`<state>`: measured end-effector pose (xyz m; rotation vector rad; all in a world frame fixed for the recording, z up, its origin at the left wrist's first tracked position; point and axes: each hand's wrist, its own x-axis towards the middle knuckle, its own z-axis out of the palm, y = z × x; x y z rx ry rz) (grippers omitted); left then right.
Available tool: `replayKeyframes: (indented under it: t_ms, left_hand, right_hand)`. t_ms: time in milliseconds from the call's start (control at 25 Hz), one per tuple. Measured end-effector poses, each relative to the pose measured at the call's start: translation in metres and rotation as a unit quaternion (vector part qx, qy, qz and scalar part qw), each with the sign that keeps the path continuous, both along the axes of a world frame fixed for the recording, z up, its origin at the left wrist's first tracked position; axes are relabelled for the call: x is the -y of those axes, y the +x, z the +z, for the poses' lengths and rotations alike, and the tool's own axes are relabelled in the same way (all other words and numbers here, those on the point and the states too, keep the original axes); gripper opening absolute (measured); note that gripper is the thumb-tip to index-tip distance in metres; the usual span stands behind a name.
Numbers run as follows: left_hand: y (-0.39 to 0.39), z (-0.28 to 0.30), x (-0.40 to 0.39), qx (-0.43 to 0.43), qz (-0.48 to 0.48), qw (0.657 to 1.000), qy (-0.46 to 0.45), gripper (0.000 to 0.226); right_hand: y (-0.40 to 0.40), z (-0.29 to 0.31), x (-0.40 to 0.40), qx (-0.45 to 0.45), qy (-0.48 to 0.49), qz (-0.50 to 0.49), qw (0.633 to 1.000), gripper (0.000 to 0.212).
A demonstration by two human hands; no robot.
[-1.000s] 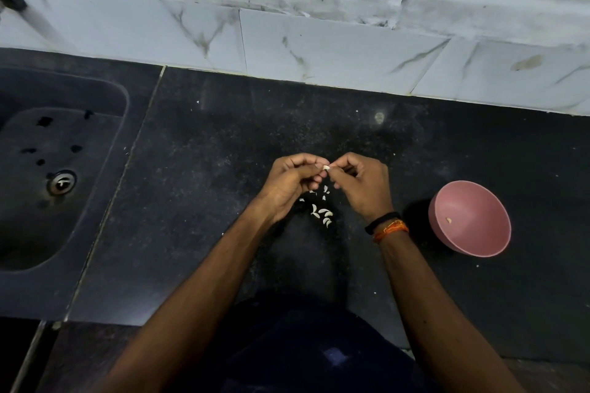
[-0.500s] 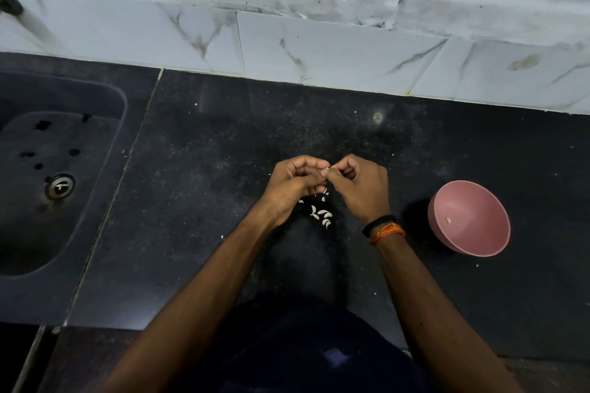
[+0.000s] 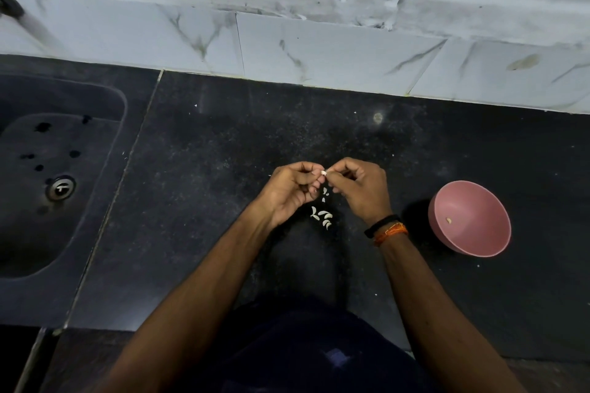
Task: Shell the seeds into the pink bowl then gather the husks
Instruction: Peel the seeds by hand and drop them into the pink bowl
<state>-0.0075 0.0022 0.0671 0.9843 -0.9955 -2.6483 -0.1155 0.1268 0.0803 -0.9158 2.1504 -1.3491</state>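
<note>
There is just one view, from a camera on the person's head, looking forward and steeply down at the black counter from close above. The wall tiles run across twelve o'clock, the sink sits at nine, the pink bowl at three, and both forearms enter from six.

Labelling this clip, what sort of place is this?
Most likely a home kitchen: a dark stone counter with a sink set in, marble-look wall tiles behind, and a pink bowl by the hands.
</note>
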Motion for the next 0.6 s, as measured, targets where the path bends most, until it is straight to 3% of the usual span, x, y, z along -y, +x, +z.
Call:
replayKeyframes:
  t_ms: [320,600]
  left_hand:
    - [-0.006,0.004,0.0,0.03,-0.008,0.996,0.082,0.025]
    - [-0.009,0.002,-0.001,0.08,0.032,0.996,-0.008,0.016]
  right_hand:
    - [0.003,-0.004,-0.003,0.079,-0.042,-0.035,0.995,0.012]
    - [0.002,-0.013,-0.003,-0.083,0.013,-0.024,0.996,0.007]
